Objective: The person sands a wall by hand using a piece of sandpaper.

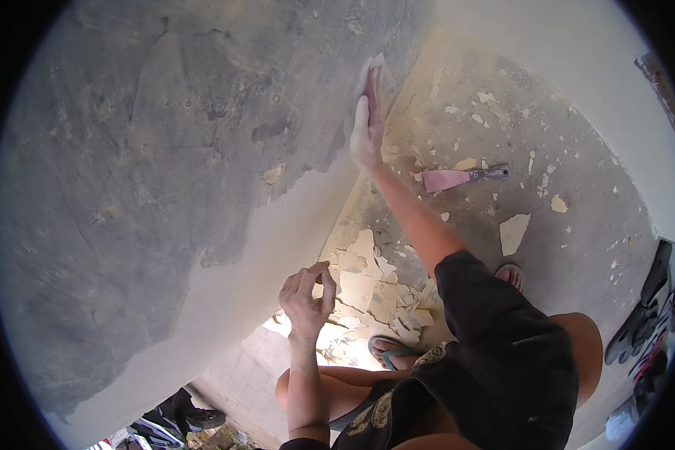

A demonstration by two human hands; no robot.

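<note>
My right hand (367, 124), pale with dust, lies against the grey, patchy wall (165, 135) near its right edge, fingers stretched upward. A pinkish, flat piece shows between its thumb and fingers; I cannot make out what it is. My left hand (305, 298) hangs beside the wall's pale lower strip. Its fingers are curled and the thumb bends toward the index finger in a ring, with nothing seen in it. On the floor, right of my right forearm, lies a scraper (461, 178) with a wide pinkish blade and a dark handle.
Peeled pale flakes (367, 277) are heaped along the wall's foot, and smaller ones lie scattered over the grey floor (570, 247). My sandalled foot (394, 352) stands beside the heap. Dark footwear (639, 330) sits at the right, by the white wall (577, 60). Clutter (180, 420) fills the lower left.
</note>
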